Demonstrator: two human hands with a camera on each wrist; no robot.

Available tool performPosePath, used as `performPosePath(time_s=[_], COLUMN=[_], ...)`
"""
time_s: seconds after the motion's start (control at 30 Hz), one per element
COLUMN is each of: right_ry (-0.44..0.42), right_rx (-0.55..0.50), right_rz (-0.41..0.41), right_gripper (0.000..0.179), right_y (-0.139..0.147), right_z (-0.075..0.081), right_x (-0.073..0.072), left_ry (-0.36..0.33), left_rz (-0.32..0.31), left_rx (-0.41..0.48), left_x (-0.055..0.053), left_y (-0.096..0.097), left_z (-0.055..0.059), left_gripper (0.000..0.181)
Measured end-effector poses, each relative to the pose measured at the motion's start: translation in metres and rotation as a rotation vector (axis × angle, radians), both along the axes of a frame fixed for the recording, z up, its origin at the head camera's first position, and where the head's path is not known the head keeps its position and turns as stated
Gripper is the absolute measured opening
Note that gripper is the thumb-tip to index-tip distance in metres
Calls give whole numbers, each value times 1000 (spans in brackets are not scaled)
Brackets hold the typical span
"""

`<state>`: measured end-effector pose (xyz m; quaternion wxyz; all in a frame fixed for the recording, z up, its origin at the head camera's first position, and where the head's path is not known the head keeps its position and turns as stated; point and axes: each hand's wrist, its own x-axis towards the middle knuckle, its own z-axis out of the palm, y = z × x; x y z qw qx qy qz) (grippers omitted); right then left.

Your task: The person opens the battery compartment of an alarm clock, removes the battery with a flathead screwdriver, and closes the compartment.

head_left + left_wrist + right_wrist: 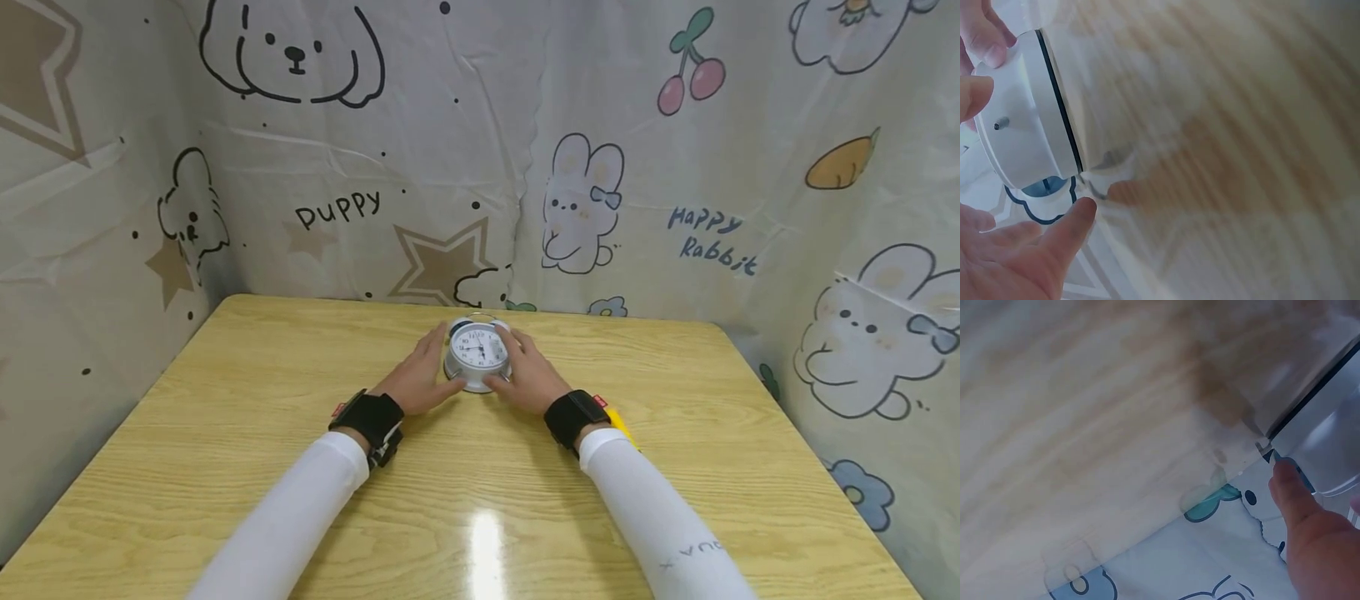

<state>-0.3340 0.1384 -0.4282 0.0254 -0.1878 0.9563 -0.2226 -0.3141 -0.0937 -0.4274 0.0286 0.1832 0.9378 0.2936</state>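
Observation:
A white twin-bell alarm clock [480,354] lies face up near the table's far edge, its bells and wire handle pointing away from me. On its right side is my right hand [531,373], thumb against the near side of the casing and a finger [1291,494] up by the bell end. At the left, my left hand [420,373] spreads around the clock with straight fingers. In the left wrist view its index finger [1072,231] stands apart from the casing, and its thumb [974,97] overlaps the clock's side. A small metal stub [1001,123] pokes from the casing.
The wooden table [480,467] carries a bright light reflection near me. A cartoon-printed cloth [450,150] hangs behind it and along both sides. Black bands [367,418] circle both wrists, and something yellow [621,425] shows beside the right one.

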Motion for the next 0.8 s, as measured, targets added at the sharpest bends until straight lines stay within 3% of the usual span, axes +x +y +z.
performPosePath(time_s=[0.33, 0.63, 0.8], right_ry=[-14, -12, -6], right_rx=[24, 28, 26], right_rz=[28, 40, 57], right_gripper=[76, 76, 74], right_y=[-4, -4, -3], right_z=[-1, -2, 0], right_x=[-3, -3, -2], left_ry=[-35, -31, -37], left_rz=[1, -34, -35], left_rx=[-4, 42, 19], left_x=[-2, -3, -4], left_y=[9, 16, 17], left_z=[1, -1, -2], left_gripper=[97, 90, 84])
